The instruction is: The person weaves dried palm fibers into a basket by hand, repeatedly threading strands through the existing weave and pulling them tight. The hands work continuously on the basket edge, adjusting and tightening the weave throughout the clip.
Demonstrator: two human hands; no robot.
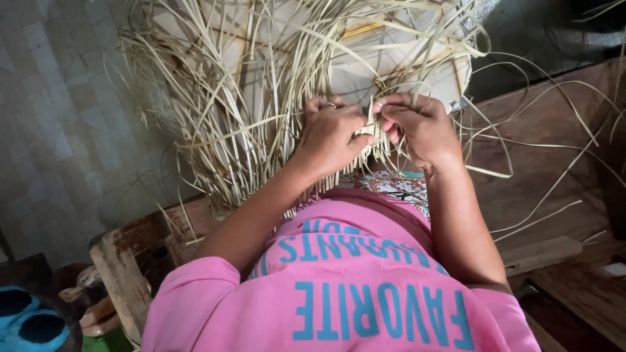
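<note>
My left hand (329, 133), with a ring on one finger, pinches pale straw strips (370, 127) at the edge of a woven piece (365, 150) resting on my lap. My right hand (420, 127) grips the same strips from the other side, fingertips almost touching the left ones. Long loose strands (228, 117) fan out upward and to the left from the weave. My pink shirt with blue print (352, 280) fills the bottom of the view and hides the lower part of the weave.
A pale flat board (391, 58) lies under the strands at top. A wooden bench surface (548, 156) spreads to the right, a worn wooden post (120, 280) stands lower left, blue footwear (29, 322) at the bottom left corner, tiled floor (59, 130) to the left.
</note>
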